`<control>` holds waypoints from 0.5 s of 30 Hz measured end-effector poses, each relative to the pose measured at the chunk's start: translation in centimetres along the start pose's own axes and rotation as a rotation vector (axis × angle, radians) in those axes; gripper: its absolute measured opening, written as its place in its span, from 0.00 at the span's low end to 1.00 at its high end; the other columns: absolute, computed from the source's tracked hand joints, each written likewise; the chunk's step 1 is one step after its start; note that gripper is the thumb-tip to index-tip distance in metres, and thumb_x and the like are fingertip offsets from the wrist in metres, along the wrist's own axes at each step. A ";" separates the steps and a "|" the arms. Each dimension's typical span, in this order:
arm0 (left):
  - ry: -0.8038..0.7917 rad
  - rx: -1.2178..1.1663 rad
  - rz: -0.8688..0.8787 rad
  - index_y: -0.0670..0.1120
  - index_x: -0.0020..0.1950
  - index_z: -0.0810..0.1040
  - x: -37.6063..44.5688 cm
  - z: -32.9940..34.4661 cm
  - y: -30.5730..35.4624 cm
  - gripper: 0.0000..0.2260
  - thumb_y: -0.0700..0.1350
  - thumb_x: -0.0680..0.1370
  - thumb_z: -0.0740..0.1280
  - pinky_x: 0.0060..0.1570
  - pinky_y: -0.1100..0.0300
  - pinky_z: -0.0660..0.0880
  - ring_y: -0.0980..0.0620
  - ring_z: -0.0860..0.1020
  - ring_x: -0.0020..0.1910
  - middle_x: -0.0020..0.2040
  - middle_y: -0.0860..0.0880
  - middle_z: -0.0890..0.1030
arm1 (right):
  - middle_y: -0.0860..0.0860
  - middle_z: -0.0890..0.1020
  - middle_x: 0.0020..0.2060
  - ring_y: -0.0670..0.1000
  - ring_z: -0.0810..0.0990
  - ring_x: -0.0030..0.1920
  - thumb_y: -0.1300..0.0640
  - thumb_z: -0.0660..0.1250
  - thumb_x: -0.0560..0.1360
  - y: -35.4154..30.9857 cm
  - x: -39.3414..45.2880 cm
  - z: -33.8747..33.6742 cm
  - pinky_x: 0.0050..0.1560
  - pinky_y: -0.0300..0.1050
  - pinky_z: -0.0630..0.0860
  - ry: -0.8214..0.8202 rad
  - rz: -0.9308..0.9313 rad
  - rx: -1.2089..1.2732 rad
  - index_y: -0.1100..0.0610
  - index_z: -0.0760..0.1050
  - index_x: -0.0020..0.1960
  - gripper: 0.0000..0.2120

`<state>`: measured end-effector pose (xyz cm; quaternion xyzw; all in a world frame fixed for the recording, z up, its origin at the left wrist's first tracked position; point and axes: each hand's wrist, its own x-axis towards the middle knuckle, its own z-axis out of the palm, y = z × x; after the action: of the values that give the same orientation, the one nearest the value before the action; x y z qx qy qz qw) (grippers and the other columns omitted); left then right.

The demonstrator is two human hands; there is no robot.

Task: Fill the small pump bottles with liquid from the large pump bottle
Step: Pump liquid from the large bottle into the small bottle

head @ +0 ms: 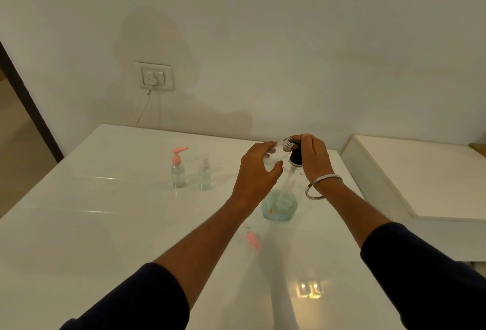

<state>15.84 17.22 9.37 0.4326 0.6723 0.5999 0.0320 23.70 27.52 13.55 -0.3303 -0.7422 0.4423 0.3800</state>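
Holding small bottle (276, 154) in left hand (256, 171) at large pump bottle (282, 203)

1. Off-white wall (263, 27) fills the upper half of the frame, with a faint darker patch at centre left.
2. White switch plate (154, 76) sits on the wall, left of centre; a thin cable (143, 112) hangs from it.
3. Glossy white table (79, 211) spans the lower frame, with a light reflection (310, 289) at lower right.
4. White ledge (420, 177) at right.
5. Dark door frame (29, 103) at far left.
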 end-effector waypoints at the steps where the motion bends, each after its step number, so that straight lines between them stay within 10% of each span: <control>1: -0.001 -0.002 0.000 0.45 0.61 0.75 0.0 0.0 0.0 0.17 0.42 0.73 0.71 0.50 0.76 0.67 0.58 0.75 0.50 0.54 0.51 0.79 | 0.54 0.79 0.45 0.41 0.76 0.41 0.63 0.48 0.79 0.1 0.1 0.0 0.38 0.21 0.70 -0.002 -0.002 -0.005 0.65 0.77 0.52 0.18; 10: 0.000 -0.012 0.025 0.46 0.63 0.74 -0.1 -0.4 0.9 0.18 0.43 0.73 0.71 0.51 0.72 0.70 0.59 0.75 0.51 0.54 0.52 0.79 | 0.58 0.81 0.45 0.51 0.78 0.43 0.62 0.49 0.80 -1.1 0.3 -0.8 0.47 0.36 0.75 -0.062 -0.044 -0.057 0.63 0.78 0.49 0.18; 15: 0.004 -0.011 0.044 0.46 0.62 0.75 0.0 -0.5 1.0 0.18 0.42 0.73 0.71 0.51 0.74 0.69 0.60 0.75 0.51 0.54 0.52 0.79 | 0.54 0.79 0.42 0.42 0.76 0.38 0.63 0.49 0.80 -1.1 -0.1 -0.9 0.39 0.23 0.71 -0.036 -0.029 -0.041 0.64 0.77 0.50 0.18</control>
<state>16.16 16.77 10.37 0.4460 0.6593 0.6050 0.0200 24.37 27.39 14.80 -0.3193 -0.7626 0.4273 0.3660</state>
